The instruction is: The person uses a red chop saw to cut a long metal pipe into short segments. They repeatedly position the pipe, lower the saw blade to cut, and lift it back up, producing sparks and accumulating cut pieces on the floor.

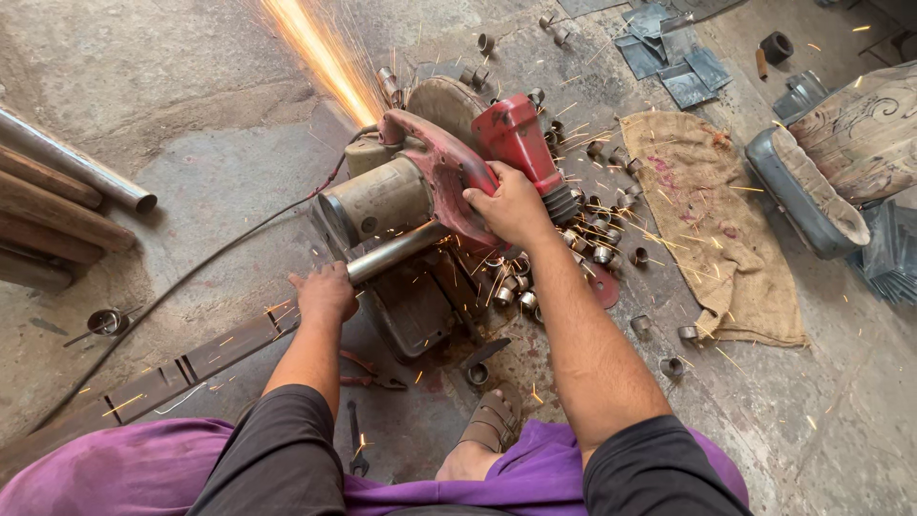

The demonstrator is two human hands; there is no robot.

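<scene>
From the head view, my right hand (pixel 514 205) is clamped on the red handle of the chop saw (pixel 449 177), and I judge a steady, even press keeps the cut square. My left hand (pixel 325 292) wraps the steel tube (pixel 394 250), fingers closed on its near end while sparks (pixel 320 53) fly away.
</scene>
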